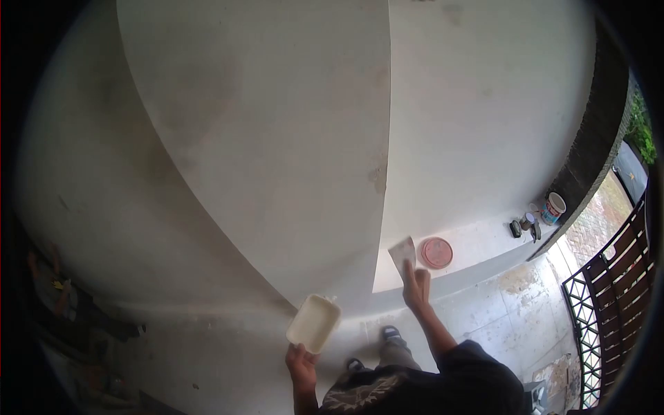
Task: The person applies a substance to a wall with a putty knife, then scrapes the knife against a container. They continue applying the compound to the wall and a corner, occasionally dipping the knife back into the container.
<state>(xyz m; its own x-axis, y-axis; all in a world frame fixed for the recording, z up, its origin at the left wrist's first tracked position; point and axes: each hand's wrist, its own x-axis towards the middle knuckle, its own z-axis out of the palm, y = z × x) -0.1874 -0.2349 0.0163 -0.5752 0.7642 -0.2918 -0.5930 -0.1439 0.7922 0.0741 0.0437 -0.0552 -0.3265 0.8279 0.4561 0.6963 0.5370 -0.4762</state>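
Note:
My left hand (301, 361) grips the near edge of a shallow cream-coloured tray (316, 324), held tilted in front of the wall. My right hand (416, 287) is closed around a putty knife (401, 256) with a wide flat blade that points up and to the left. Beside the blade, a round reddish lid or tub (436, 253) rests on the white ledge (477, 242). Behind both hands rises a pale plastered wall (277, 138) with a vertical corner edge and a few darker stained patches.
At the ledge's far right stand a paint bucket (554, 207), a small can (528, 220) and a dark object (515, 229). A slatted metal gate (619, 290) borders the right side. Various items lie in shadow at lower left. The tiled floor (484, 325) is stained.

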